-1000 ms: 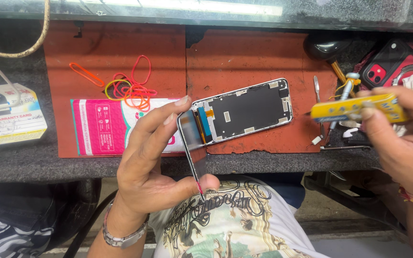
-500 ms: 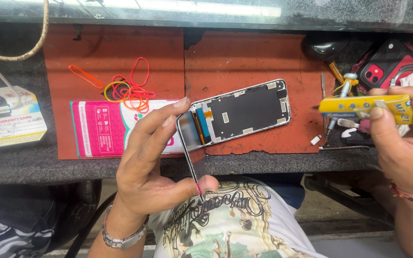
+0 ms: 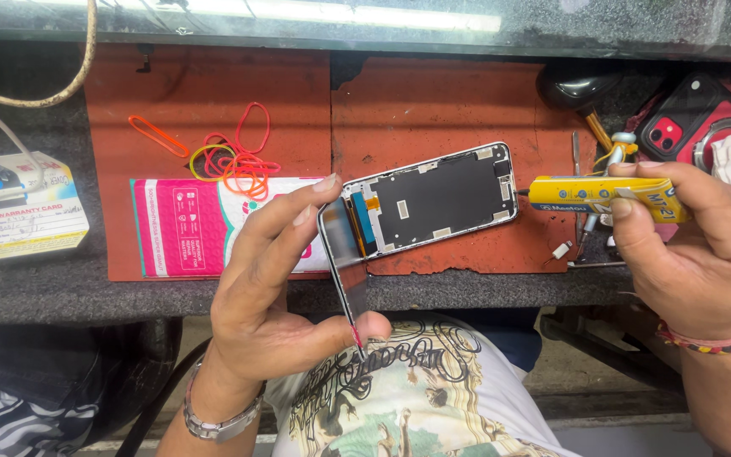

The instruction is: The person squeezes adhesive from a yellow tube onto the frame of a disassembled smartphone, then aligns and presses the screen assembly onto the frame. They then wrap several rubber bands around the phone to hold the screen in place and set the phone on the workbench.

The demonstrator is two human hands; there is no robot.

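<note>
The dark surface (image 3: 61,288) carried two red mats (image 3: 213,101), and on the right one lay the phone frame (image 3: 437,196), back plate up. The left hand (image 3: 272,296) had its grip clamped on the lifted screen panel (image 3: 344,271), thumb at the lower edge, fingertips on the upper. The right hand (image 3: 695,245) had its grip closed around a yellow glue tube (image 3: 594,193), nozzle just beside the frame's right end. A thin, steady bead would likely serve best, with the panel held still so the orange flex cable (image 3: 371,205) stayed unstrained.

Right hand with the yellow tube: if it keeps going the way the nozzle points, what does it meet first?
Likely the right end of the opened phone frame. The right hand holds the yellow tube with its tip aimed left, almost at that edge; height above the mat is unclear.
</note>
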